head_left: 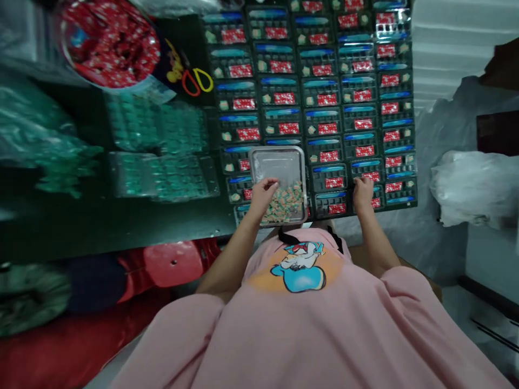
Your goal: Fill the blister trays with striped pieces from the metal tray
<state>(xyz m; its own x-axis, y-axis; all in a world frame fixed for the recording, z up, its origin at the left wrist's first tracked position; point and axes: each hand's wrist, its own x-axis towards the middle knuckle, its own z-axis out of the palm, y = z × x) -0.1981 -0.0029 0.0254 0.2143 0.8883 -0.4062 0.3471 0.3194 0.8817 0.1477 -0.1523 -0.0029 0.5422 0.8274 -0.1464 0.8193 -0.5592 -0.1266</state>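
Observation:
A shallow metal tray [277,158] lies over part of the rows of dark plastic trays. Heaped in its near half are many small tan-and-green pieces [288,202]. Above the heap's left side is my left hand [264,195], with thumb and fingers pinched together; what is between them I cannot make out. My right hand [364,193] reaches down at a dark plastic tray near the table's front edge, beside a red patterned packet [371,176]. Its fingers are closed and their tips hidden. Just above it lies a blue pen [366,163].
Dark plastic trays [329,183] in rows hold blue pens, red packets and, in many, a small pale piece. At left stand a tub of red packets [113,46], yellow-and-red scissors [197,81] and green bagged packs [158,127]. A red stool [173,263] is below the table edge.

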